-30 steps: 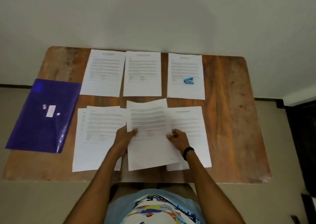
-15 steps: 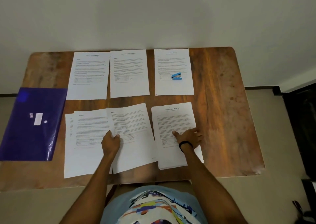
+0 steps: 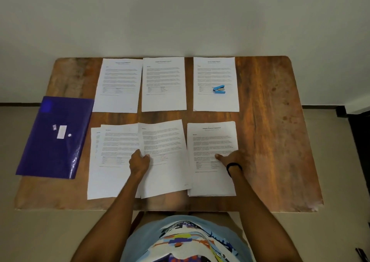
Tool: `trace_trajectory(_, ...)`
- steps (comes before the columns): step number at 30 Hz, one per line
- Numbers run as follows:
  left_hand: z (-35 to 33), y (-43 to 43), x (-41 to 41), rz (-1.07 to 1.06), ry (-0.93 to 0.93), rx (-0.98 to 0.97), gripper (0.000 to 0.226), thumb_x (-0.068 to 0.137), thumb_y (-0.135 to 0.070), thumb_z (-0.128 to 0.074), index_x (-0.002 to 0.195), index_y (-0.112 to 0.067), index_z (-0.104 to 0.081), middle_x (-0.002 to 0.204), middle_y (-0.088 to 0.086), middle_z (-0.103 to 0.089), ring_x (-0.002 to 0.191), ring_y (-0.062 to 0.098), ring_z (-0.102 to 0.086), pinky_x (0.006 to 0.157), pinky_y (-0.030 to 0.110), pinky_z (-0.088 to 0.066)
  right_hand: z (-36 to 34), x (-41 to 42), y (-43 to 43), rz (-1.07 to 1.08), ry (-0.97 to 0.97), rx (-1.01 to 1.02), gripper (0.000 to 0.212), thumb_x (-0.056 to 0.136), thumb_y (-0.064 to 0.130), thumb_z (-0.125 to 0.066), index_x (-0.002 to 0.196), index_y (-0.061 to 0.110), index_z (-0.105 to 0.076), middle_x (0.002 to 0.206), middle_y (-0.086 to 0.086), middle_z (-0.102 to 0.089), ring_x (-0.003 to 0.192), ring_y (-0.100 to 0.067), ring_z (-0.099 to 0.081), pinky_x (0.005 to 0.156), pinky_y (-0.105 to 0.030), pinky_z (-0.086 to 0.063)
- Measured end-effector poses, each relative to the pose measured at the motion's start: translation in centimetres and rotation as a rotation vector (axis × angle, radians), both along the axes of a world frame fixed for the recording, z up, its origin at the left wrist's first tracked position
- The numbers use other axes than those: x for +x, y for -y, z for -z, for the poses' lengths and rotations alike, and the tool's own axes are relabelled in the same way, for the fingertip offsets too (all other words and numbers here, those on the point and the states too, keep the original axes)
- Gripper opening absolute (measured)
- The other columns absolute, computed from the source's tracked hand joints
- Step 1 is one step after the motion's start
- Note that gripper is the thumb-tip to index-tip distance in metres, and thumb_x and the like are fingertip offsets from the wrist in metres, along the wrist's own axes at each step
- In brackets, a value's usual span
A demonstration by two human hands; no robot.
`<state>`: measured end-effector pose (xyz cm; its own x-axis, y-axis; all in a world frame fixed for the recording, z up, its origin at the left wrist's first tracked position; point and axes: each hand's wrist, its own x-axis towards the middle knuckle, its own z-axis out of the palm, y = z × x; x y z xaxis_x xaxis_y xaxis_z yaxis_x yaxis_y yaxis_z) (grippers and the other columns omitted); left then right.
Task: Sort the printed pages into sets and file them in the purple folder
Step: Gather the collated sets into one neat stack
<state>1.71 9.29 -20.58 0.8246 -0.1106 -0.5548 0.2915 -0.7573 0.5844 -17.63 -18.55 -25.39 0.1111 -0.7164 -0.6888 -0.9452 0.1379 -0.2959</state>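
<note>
Worn wooden table against plain pale wall, beige floor

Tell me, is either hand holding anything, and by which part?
The left hand grips the tilted middle sheet by its left edge, about halfway down. The right hand holds nothing; it rests flat on the right-hand stack.

Wooden table: 3 printed pages in far row, blue stapler on the rightmost; purple folder at left edge; near row, left hand grips tilted middle sheet overlapping left stack, right hand rests flat on right stack.
</note>
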Motion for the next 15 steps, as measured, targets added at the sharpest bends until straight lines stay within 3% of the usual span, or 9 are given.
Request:
trace_trajectory(2, 0.2, -0.2, -0.1, 0.002, -0.006, -0.002, 0.033, 0.097, -0.012, -0.060, 0.127, -0.001, -0.056, 0.131, 0.018, -0.061, 0.119, 0.039, -0.057, 0.100, 0.043, -0.046, -3.7, 0.7, -0.7, -0.018, 0.031, 0.012, 0.060, 0.073, 0.030, -0.089, 0.117, 0.004, -0.058, 0.117, -0.018, -0.067, 0.102, -0.036, -0.066, 0.088, -0.045, -0.057)
trace_trajectory(6, 0.1, -0.1, -0.5, 0.057, -0.018, -0.039, 0.032, 0.097, -0.010, -0.058, 0.127, -0.001, -0.056, 0.132, 0.016, -0.060, 0.122, 0.036, -0.056, 0.100, 0.035, -0.044, -3.4, 0.1, -0.6, -0.012, 0.028, 0.009, 0.056, 0.075, 0.025, -0.088, 0.114, -0.002, -0.059, 0.117, -0.021, -0.066, 0.106, -0.038, -0.064, 0.086, -0.043, -0.053)
trace_trajectory(8, 0.1, 0.4, -0.7, 0.119, -0.042, -0.047, 0.039, 0.098, -0.012, -0.058, 0.135, -0.004, -0.051, 0.138, 0.015, -0.057, 0.127, 0.034, -0.054, 0.105, 0.038, -0.042, -3.4, -0.2, -0.2, -0.021, -0.041, 0.001, 0.075, 0.067, 0.039, -0.090, 0.119, -0.003, -0.056, 0.121, -0.020, -0.063, 0.110, -0.041, -0.061, 0.092, -0.045, -0.051)
trace_trajectory(10, 0.2, 0.8, -0.9, 0.201, -0.050, -0.069, 0.053, 0.098, -0.019, -0.060, 0.146, -0.010, -0.042, 0.146, 0.011, -0.051, 0.134, 0.031, -0.049, 0.111, 0.042, -0.040, -2.1, -0.8, 1.0, -0.046, -0.138, -0.045, 0.104, 0.055, 0.056, -0.090, 0.133, 0.000, -0.048, 0.139, -0.025, -0.053, 0.124, -0.045, -0.051, 0.106, -0.055, -0.042)
trace_trajectory(13, 0.7, 1.1, -1.2, 0.264, -0.033, -0.136, 0.060, 0.096, -0.027, -0.062, 0.150, -0.017, -0.037, 0.149, 0.005, -0.049, 0.135, 0.024, -0.048, 0.111, 0.041, -0.039, -3.3, -0.7, 1.7, -0.002, -0.240, -0.060, 0.136, 0.047, 0.052, -0.093, 0.152, 0.003, -0.022, 0.158, -0.028, -0.025, 0.143, -0.048, -0.026, 0.116, -0.062, -0.021)
trace_trajectory(15, 0.9, 1.1, -1.2, 0.236, 0.001, -0.137, 0.054, 0.096, -0.024, -0.062, 0.146, -0.019, -0.043, 0.140, 0.000, -0.055, 0.126, 0.019, -0.053, 0.105, 0.037, -0.044, -4.4, -0.5, 2.0, 0.030, -0.254, -0.057, 0.133, 0.057, 0.043, -0.094, 0.155, 0.003, -0.014, 0.160, -0.028, -0.018, 0.146, -0.048, -0.020, 0.116, -0.061, -0.018)
